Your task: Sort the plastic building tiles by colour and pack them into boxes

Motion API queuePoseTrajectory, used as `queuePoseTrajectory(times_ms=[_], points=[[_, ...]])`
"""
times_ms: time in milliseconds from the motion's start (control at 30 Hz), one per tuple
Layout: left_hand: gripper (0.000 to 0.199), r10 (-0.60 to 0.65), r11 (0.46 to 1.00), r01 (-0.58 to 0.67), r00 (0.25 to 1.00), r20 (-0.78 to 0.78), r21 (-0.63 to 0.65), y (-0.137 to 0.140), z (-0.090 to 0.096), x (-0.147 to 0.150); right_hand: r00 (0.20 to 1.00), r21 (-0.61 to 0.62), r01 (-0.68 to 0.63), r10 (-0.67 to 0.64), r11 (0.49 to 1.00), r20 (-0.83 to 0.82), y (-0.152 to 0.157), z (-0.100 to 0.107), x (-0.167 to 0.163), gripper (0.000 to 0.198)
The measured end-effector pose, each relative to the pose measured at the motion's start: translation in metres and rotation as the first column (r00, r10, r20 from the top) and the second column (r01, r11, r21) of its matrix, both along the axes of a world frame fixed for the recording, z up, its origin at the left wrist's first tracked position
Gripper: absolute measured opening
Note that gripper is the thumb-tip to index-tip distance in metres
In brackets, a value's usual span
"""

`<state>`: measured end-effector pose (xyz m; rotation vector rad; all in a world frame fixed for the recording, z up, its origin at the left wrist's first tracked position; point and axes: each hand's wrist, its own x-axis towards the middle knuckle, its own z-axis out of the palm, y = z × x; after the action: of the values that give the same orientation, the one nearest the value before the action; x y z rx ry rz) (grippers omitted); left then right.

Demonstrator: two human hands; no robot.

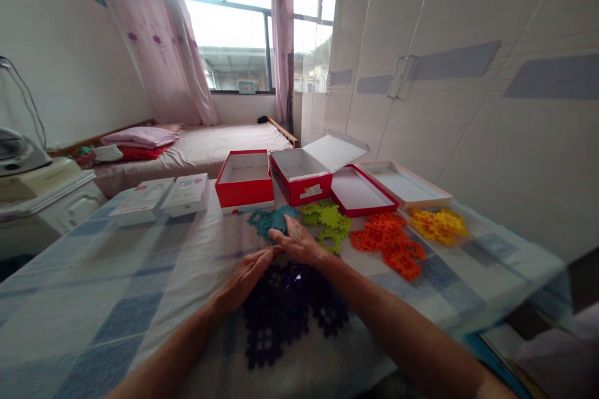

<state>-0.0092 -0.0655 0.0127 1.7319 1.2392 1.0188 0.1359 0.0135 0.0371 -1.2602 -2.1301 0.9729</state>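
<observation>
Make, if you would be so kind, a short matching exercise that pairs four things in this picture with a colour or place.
Things:
1. Right hand
2. Pile nearest the person
3. Closed boxes on the left
4. Rightmost pile of pieces

Colours and places:
A. Yellow
B. White
C. At the teal pieces
D. Dark purple

Right pairs: 1-C, 2-D, 3-B, 4-A

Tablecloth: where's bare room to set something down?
Widest: left, between the white boxes and the left hand. Smaller: right of yellow pieces. Crowded: middle, right hand over teal pieces, beside purple pieces, green pieces, orange pieces; open boxes behind.
</observation>
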Motion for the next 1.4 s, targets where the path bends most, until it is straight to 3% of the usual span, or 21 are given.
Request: queuePoseTrajectory(times_ms=[133,233,333,600,733,833,933,1033,1100,1200,1267,1300,1333,1400], points=[[0.048,0.012,1.0,-0.012,1.0,0.019,-0.003,0.0,0.0,0.001,1.0,0.071,-0.025,0.026,0.997,-0.011,-0.001,-0.003,-0.001,0.066],[0.048,0.002,1.0,-0.002,1.0,0.022,-0.013,0.0,0.0,0.001,0.997,0.154,0.074,-0.072,0.985,-0.013,0.001,-0.005,0.0,0.061],[0.048,0.001,1.0,-0.001,1.0,0.014,-0.012,0.001,0.0,0.0,0.991,0.137,0.13,-0.133,0.982,0.009,0.006,-0.008,0.0,0.06],[0.047,-0.018,1.0,0.018,1.0,0.019,-0.006,0.001,-0.002,-0.001,1.0,0.169,0.008,-0.004,0.986,-0.024,0.013,-0.017,-0.002,0.064],[0.048,-0.024,1.0,0.024,1.0,0.002,-0.004,0.0,0.001,-0.001,0.995,0.179,0.016,0.002,0.984,-0.099,0.016,-0.018,0.0,0.063],[0.048,-0.031,0.999,0.031,0.999,-0.021,-0.008,0.0,0.002,-0.001,0.993,0.172,0.023,-0.002,0.985,-0.122,0.015,-0.012,0.003,0.061],[0.048,-0.029,0.999,0.028,0.999,-0.025,-0.038,0.0,0.002,-0.002,0.987,0.207,0.031,0.002,0.978,-0.159,0.007,0.009,0.016,0.056],[0.051,-0.015,0.998,0.012,0.999,-0.043,-0.055,0.0,0.0,-0.004,0.972,0.33,0.089,-0.009,0.94,-0.237,0.001,0.037,0.055,0.053],[0.053,-0.006,0.998,0.003,0.998,-0.061,-0.056,0.001,0.0,-0.005,0.963,0.412,0.193,-0.093,0.89,-0.251,0.004,0.048,0.099,0.052],[0.053,0.005,0.998,-0.01,0.997,-0.082,-0.061,0.001,-0.001,-0.005,0.901,0.537,0.421,-0.405,0.731,-0.155,0.022,0.044,0.187,0.055],[0.051,0.01,0.998,-0.015,0.996,-0.092,-0.053,0.001,-0.001,-0.005,0.76,0.607,0.533,-0.649,0.59,-0.036,0.039,0.03,0.247,0.059],[0.051,0.012,0.999,-0.017,0.995,-0.098,-0.051,0.001,-0.001,-0.005,0.664,0.614,0.566,-0.745,0.549,0.054,0.048,0.022,0.273,0.062],[0.051,0.015,0.999,-0.02,0.994,-0.105,-0.049,0.001,-0.001,-0.005,0.576,0.602,0.598,-0.806,0.529,0.136,0.055,0.014,0.294,0.066],[0.052,0.019,0.999,-0.025,0.993,-0.12,-0.047,0.002,-0.002,-0.006,0.48,0.535,0.647,-0.835,0.544,0.269,0.066,0.002,0.322,0.075]])
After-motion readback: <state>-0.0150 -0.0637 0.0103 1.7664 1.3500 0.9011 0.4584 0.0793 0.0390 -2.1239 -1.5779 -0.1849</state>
